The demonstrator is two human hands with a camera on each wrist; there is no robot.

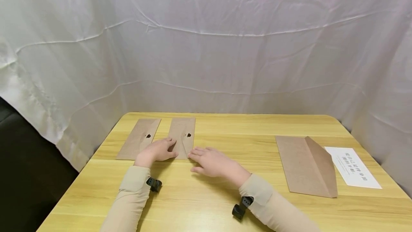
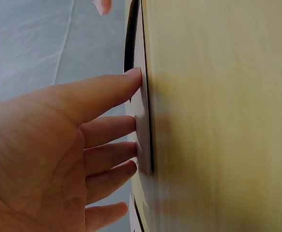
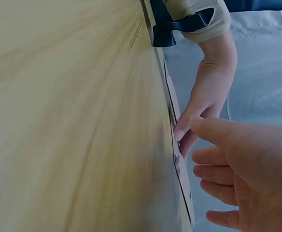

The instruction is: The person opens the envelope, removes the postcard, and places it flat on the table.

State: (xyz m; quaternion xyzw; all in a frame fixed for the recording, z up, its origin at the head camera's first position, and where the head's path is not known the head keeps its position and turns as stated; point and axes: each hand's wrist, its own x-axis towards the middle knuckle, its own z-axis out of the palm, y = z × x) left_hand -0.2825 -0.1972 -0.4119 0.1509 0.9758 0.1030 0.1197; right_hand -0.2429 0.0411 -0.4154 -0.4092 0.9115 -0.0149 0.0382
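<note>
Two brown envelopes lie side by side at the table's far left, each with a flap folded over and a small black mark. My left hand (image 1: 157, 151) rests its fingertips and thumb on the near left part of the second envelope (image 1: 176, 128), fingers loosely extended. In the left wrist view, that envelope (image 2: 142, 111) is flat on the table, with the flap edge raised a little. At its near right corner is my right hand (image 1: 212, 163), fingers extended and gripping nothing. The first envelope (image 1: 133, 140) lies left of it, partly behind my left hand.
On the right of the wooden table (image 1: 238, 128) lies a third brown envelope (image 1: 297, 167) with its flap unfolded. Beside it, partly under the flap, is a white card (image 1: 352, 169) with printed characters. A pale curtain (image 1: 225, 63) hangs behind the table.
</note>
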